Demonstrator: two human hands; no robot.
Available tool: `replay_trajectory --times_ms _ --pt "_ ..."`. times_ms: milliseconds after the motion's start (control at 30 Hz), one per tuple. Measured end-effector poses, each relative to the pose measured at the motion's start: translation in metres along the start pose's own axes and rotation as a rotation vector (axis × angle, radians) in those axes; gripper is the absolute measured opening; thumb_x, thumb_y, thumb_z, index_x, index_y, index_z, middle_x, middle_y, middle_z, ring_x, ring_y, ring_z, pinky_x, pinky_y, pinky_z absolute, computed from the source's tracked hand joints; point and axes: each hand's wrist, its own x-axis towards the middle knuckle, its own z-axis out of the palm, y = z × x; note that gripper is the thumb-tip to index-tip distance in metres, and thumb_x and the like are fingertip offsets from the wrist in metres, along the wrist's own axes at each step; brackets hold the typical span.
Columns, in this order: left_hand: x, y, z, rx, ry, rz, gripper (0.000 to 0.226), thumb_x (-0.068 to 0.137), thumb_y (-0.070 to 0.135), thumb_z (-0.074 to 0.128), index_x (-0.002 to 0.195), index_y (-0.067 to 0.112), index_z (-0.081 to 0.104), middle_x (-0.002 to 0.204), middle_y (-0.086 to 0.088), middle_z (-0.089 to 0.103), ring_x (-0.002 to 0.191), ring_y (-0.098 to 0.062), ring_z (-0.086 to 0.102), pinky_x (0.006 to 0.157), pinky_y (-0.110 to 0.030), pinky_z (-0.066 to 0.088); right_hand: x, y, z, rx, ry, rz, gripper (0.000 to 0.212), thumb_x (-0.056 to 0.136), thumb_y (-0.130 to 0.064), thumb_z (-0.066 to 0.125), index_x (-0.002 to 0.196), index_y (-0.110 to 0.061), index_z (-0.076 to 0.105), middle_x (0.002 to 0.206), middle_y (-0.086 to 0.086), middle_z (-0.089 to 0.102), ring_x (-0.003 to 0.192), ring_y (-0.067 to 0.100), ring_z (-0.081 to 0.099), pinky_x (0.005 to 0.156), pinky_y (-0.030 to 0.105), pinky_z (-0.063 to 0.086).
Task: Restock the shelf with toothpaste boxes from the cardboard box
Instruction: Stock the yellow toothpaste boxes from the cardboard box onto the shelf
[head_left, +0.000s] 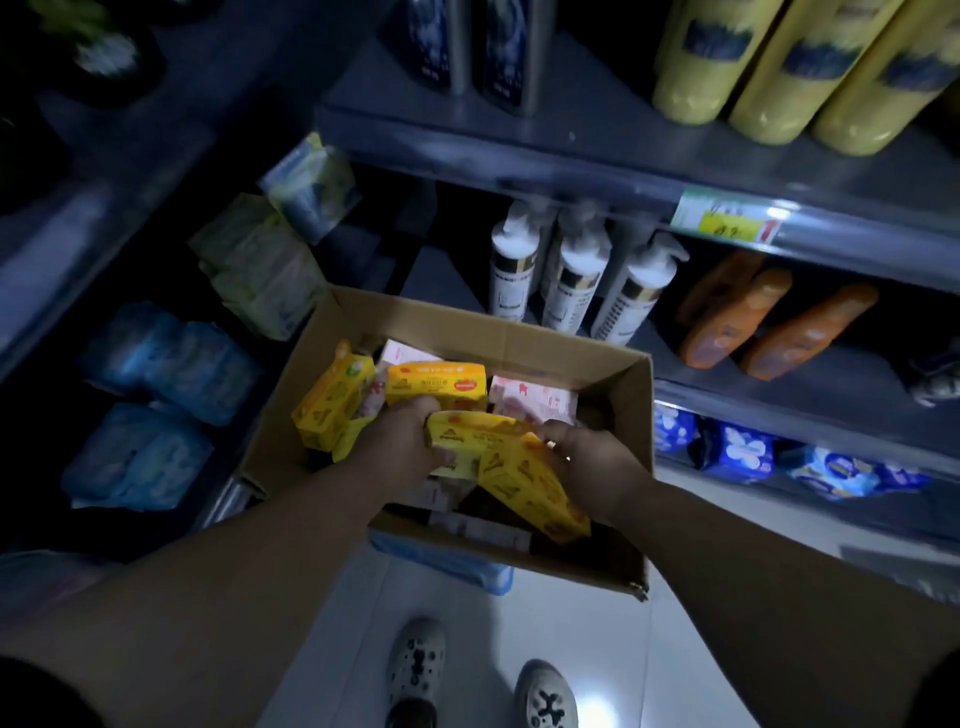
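Dim store shelves (519, 150) frame an open cardboard box (467, 322) at centre; inside, the left hand (410, 441) and right hand (587, 462) each curl around yellow toothpaste boxes (524, 488).

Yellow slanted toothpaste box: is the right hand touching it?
Touching. Head view shows the right hand gripping one end of the slanted yellow cardboard toothpaste box.

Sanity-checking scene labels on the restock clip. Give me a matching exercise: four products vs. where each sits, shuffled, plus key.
Things:
1. yellow toothpaste boxes
2. white pump bottles
3. orange bottles
4. large yellow bottles

Places:
A. upper shelf
B. inside the cardboard box
C. middle shelf, right of the pump bottles
D. middle shelf, directly behind the cardboard box

Pairs: 1-B, 2-D, 3-C, 4-A.
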Motion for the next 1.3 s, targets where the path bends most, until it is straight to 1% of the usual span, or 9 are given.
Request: replay_trajectory --times_ms 233,333,467,600,667,800,967,1233,1300 --pt "-0.064 0.025 -0.078 -0.086 0.260 -0.077 0.052 0.082 0.027 0.073 0.127 0.017 0.051 0.120 -0.002 0.054 0.107 -0.022 0.056 0.087 -0.030 0.045 -0.028 -0.066 -0.073 0.183 0.059 -0.227 0.021 0.096 -0.018 0.054 0.091 -0.037 0.061 0.089 -0.012 0.065 0.083 0.011 0.061 0.076 0.026 0.047" --pt "-0.107 0.029 -0.111 -0.119 0.409 -0.109 0.044 0.080 0.031 0.073 0.119 0.022 0.054 0.113 0.000 0.055 0.101 -0.017 0.055 0.082 -0.029 0.045 -0.040 -0.102 -0.093 0.220 0.090 -0.330 0.030 0.095 -0.020 0.058 0.078 -0.044 0.058 0.075 -0.022 0.061 0.072 -0.002 0.055 0.074 0.025 0.046" --pt "-0.168 0.033 -0.160 -0.148 0.581 -0.170 0.034 0.082 0.027 0.073 0.109 0.025 0.052 0.110 -0.001 0.054 0.099 -0.021 0.057 0.084 -0.037 0.050 -0.064 -0.160 -0.115 0.249 0.090 -0.467 0.023 0.096 -0.016 0.057 0.091 -0.036 0.066 0.080 -0.011 0.069 0.073 0.014 0.064 0.072 0.031 0.051" --pt "-0.229 0.033 -0.195 -0.132 0.719 -0.216 0.037 0.084 0.027 0.071 0.114 0.024 0.049 0.111 0.001 0.050 0.101 -0.021 0.055 0.084 -0.038 0.049 -0.093 -0.208 -0.125 0.256 0.114 -0.569 0.021 0.098 -0.021 0.054 0.096 -0.037 0.067 0.064 -0.008 0.057 0.053 0.005 0.050 0.056 0.031 0.047" --pt "-0.267 0.034 -0.209 -0.106 0.780 -0.228 0.034 0.085 0.029 0.070 0.111 0.026 0.049 0.108 0.001 0.049 0.100 -0.020 0.054 0.084 -0.037 0.048 -0.118 -0.237 -0.129 0.245 0.118 -0.622 0.022 0.098 -0.021 0.052 0.098 -0.037 0.067 0.067 -0.007 0.059 0.055 -0.002 0.053 0.060 0.030 0.050" --pt "-0.344 0.030 -0.228 -0.123 0.893 -0.242 0.035 0.082 0.030 0.072 0.110 0.025 0.052 0.109 0.001 0.052 0.096 -0.019 0.056 0.085 -0.039 0.049 -0.174 -0.289 -0.131 0.220 0.131 -0.727 0.022 0.097 -0.023 0.055 0.098 -0.042 0.067 0.074 -0.003 0.067 0.065 0.016 0.060 0.068 0.038 0.055" --pt "-0.468 0.010 -0.232 -0.152 1.025 -0.275 0.030 0.084 0.025 0.071 0.105 0.027 0.050 0.104 0.004 0.055 0.088 -0.018 0.061 0.079 -0.041 0.053 -0.263 -0.352 -0.099 0.155 0.129 -0.884 0.029 0.097 -0.022 0.055 0.087 -0.049 0.060 0.079 -0.008 0.067 0.071 0.013 0.061 0.071 0.034 0.051" --pt "-0.713 -0.040 -0.210 -0.177 1.245 -0.411 0.031 0.085 0.030 0.070 0.105 0.033 0.047 0.102 0.006 0.065 0.093 -0.018 0.062 0.091 -0.043 0.049 -0.439 -0.461 -0.005 0.105 -0.016 -1.146 0.028 0.100 -0.024 0.050 0.120 -0.040 0.062 0.101 -0.012 0.067 0.096 0.012 0.061 0.079 0.027 0.043" --pt "-0.770 -0.049 -0.201 -0.158 1.307 -0.459 0.032 0.084 0.028 0.071 0.102 0.033 0.046 0.100 0.006 0.065 0.091 -0.018 0.062 0.084 -0.039 0.051 -0.481 -0.484 0.019 0.120 -0.051 -1.214 0.028 0.100 -0.024 0.050 0.121 -0.040 0.061 0.101 -0.012 0.065 0.096 0.012 0.060 0.077 0.025 0.041"
